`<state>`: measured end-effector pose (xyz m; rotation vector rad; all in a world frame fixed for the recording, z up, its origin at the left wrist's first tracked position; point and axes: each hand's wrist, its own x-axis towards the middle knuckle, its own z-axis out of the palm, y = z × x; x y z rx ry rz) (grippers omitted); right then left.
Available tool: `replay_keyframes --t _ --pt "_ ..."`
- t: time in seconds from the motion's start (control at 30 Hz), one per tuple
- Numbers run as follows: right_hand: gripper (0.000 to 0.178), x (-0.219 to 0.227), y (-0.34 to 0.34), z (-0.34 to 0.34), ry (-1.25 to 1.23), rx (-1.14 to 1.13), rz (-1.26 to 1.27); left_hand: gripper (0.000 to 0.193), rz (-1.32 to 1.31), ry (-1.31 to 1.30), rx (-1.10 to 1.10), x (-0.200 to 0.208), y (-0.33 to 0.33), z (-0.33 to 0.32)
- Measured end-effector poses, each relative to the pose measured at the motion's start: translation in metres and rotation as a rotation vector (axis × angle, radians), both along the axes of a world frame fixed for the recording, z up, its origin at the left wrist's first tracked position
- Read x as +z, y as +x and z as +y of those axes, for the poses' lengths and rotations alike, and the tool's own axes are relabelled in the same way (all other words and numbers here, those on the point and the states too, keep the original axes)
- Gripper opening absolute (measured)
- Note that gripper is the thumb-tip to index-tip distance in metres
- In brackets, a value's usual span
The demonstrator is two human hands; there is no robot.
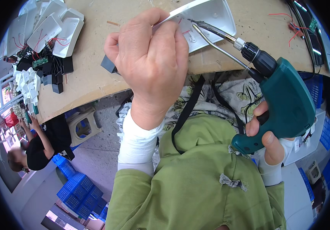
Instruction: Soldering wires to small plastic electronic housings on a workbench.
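My right hand [262, 130] is wrapped around the handle of a green soldering gun [289, 99], a finger at its black trigger. The gun's dark tip and its thin metal feed tube reach into a white plastic housing [218, 19] at the table's front edge. My left hand [149, 57] grips the near left wall of that housing, fingers bent over the rim. Inside the housing lie short red wires and small metal parts, partly covered by the tip and my fingers. A dark grey block [108, 64] sits just left of my left wrist, partly hidden.
White housings [71, 34] with red wires, black boxes and small white parts [27, 86] are heaped at the table's left. At the right lie a red-wired piece [297, 30] and dark cables. Blue crates [80, 193] and a stool [83, 124] stand below; another person [38, 142] works at the left.
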<state>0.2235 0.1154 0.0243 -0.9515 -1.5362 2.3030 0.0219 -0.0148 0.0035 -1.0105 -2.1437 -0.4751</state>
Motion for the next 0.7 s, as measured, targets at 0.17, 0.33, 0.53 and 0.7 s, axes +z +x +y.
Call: replay_keyframes --t 0.17,0.33,0.53,0.7 --pt "0.068 0.0012 -0.006 -0.0032 -0.001 -0.045 0.061 0.009 -0.02 0.04 -0.008 -0.0025 -0.003 -0.0006" --pt "0.07 -0.0015 -0.0051 -0.0009 0.006 -0.018 0.049 0.009 -0.065 0.069 -0.026 -0.0026 -0.0008 0.0009" --pt "0.07 0.0005 -0.0059 -0.001 0.028 -0.027 0.06 0.009 -0.052 0.041 -0.019 0.0014 -0.0007 -0.0044" --pt "0.069 0.0009 -0.0036 0.0005 0.037 -0.013 0.042 0.009 -0.039 0.013 -0.017 0.0034 -0.0008 -0.0043"
